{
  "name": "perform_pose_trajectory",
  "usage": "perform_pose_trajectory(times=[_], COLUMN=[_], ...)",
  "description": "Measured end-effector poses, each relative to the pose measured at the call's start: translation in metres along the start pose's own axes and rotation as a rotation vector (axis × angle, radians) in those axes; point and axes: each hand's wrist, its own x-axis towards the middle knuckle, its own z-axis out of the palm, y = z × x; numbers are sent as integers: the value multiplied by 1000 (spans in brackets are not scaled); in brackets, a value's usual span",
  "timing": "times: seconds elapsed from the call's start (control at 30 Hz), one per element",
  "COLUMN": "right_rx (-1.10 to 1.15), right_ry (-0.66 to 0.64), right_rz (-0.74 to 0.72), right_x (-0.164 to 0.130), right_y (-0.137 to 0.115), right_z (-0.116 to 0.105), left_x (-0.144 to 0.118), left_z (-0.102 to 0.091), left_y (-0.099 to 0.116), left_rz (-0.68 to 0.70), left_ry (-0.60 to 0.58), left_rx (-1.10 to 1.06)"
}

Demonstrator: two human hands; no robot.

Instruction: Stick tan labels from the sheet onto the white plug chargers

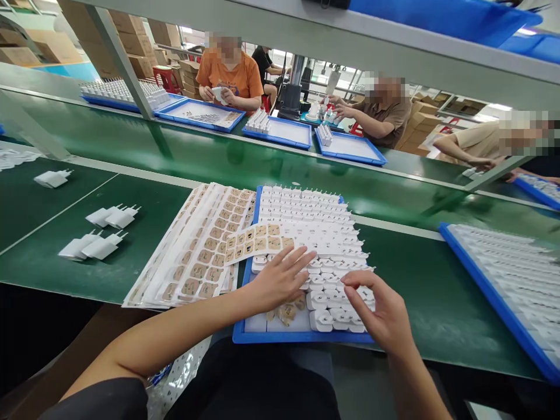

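My left hand (280, 281) lies with its fingers stretched out over a blue tray (280, 336), near the lower edge of a sticker strip (258, 239) with tan labels. Beside it, my right hand (380, 306) is above the tray's right side, thumb and forefinger brought together; anything between their tips is too small to make out. Rows of white plug chargers (301, 201) stand in the tray, pins up. The strip lies across some of them. Loose brownish labels (287, 313) rest in the tray's front left, partly under my left hand.
Stacked label sheets (192, 251) lie left of the tray. Several loose chargers (100, 246) are on the green table farther left. Another blue tray of white pieces (503, 291) stands right. Across the green belt (210, 157), people sit at trays. A shelf beam (306, 41) runs overhead.
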Motion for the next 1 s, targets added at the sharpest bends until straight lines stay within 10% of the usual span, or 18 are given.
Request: perform_pose_trajectory(times=[0.17, 0.4, 0.53, 0.7, 1.0], right_rx=[91, 423, 618, 678, 723], right_ry=[12, -71, -85, -60, -7], right_rz=[29, 43, 25, 81, 275], right_x=[-28, -35, -28, -27, -32], right_y=[-8, -41, -53, -52, -54], right_z=[14, 52, 65, 68, 79], left_x=[-11, -34, -43, -57, -59], left_z=[-5, -33, -24, -15, -24], left_y=[5, 13, 30, 37, 48], left_rz=[-125, -719, -792, -628, -410], left_ry=[-1, 381, 504, 394, 350], left_rx=[-171, -1216, -1590, -1511, -664])
